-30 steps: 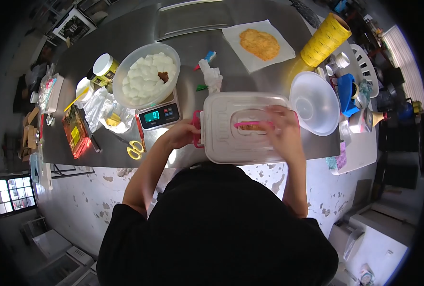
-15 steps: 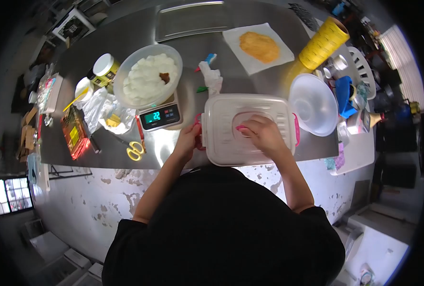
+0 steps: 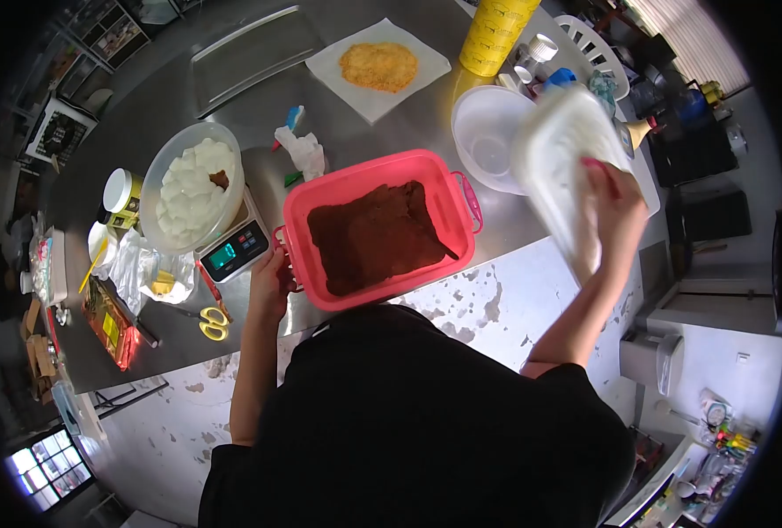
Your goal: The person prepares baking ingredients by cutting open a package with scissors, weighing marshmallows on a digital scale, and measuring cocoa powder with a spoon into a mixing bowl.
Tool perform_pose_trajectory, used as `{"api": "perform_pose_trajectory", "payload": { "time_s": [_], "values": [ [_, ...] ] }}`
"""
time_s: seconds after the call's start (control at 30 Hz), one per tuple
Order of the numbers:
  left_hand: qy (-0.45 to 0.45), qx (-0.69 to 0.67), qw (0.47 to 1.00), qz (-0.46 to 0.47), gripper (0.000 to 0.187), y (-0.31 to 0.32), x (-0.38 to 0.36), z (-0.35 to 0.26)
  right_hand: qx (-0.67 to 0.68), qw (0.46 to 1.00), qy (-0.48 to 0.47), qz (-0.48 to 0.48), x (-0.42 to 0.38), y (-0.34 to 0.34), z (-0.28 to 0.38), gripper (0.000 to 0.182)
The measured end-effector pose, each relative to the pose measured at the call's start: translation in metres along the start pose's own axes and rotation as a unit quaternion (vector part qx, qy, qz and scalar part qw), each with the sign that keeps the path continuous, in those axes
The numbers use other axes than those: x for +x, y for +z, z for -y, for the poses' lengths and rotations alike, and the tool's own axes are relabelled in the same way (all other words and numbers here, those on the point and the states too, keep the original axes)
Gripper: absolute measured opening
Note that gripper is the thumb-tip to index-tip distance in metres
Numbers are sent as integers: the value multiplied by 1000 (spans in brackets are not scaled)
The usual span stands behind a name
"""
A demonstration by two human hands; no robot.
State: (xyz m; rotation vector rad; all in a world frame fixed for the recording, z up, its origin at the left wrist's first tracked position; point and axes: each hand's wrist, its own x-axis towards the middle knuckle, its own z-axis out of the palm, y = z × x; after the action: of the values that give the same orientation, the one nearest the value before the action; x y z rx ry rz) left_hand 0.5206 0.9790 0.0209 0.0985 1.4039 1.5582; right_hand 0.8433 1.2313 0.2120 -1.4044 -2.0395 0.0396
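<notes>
A pink plastic tub [image 3: 294, 231] sits uncovered at the table's front edge, with dark brown powder [image 3: 373, 233] spread inside. Something thin and dark pokes out at the powder's right side. My left hand [image 3: 272, 280] is closed round the tub's left handle, its fingers partly hidden. Off to the right, my right hand [image 3: 618, 211] pinches the whitish lid [image 3: 556, 150], which is tilted up and smeared by motion. Behind the lid stands a clear plastic bowl [image 3: 483, 132], partly overlapped by it.
Left of the tub, a bowl of white chunks [image 3: 184, 194] rests on a digital scale [image 3: 232, 251]. Yellow-handled scissors [image 3: 214, 323] lie near the front edge. Farther back are a tan round sheet on white paper [image 3: 378, 66], a metal tray [image 3: 250, 57] and a yellow roll [image 3: 496, 35].
The lid has come off the tub and swung right in my right hand, baring the brown powder. My left hand stays at the left handle. The camera view has turned right.
</notes>
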Motion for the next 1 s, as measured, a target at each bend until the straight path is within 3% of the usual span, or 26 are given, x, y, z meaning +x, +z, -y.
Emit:
{"api": "perform_pose_trajectory", "payload": {
  "time_s": [0.1,0.13,0.2,0.27,0.33,0.4,0.7,0.93,1.0],
  "values": [
    [12,-4,999,37,20,4,-5,-2,-95,989,82,-74,-5,12,-101,20],
    [9,-13,1000,16,21,7,-6,-2,-116,978,170,-43,-11,20,-129,25],
    [1,-3,1000,7,21,14,-9,-6,-180,953,239,39,-24,48,-193,29],
    [3,5,1000,23,23,8,-6,-3,-173,931,310,79,-38,73,-204,30],
    [-2,3,999,35,24,5,-4,-2,-133,948,265,117,-49,110,-229,28],
    [-7,2,999,41,25,8,-6,-4,-98,933,323,125,-47,134,-214,29],
    [-5,-53,999,6,23,11,-9,-2,-53,938,316,131,-25,193,-188,29],
    [-3,-56,998,8,25,10,-10,-2,4,947,300,119,-7,233,-209,29],
    [1,-64,998,26,25,8,-10,-2,21,951,286,116,-2,211,-173,29]
  ]
}}
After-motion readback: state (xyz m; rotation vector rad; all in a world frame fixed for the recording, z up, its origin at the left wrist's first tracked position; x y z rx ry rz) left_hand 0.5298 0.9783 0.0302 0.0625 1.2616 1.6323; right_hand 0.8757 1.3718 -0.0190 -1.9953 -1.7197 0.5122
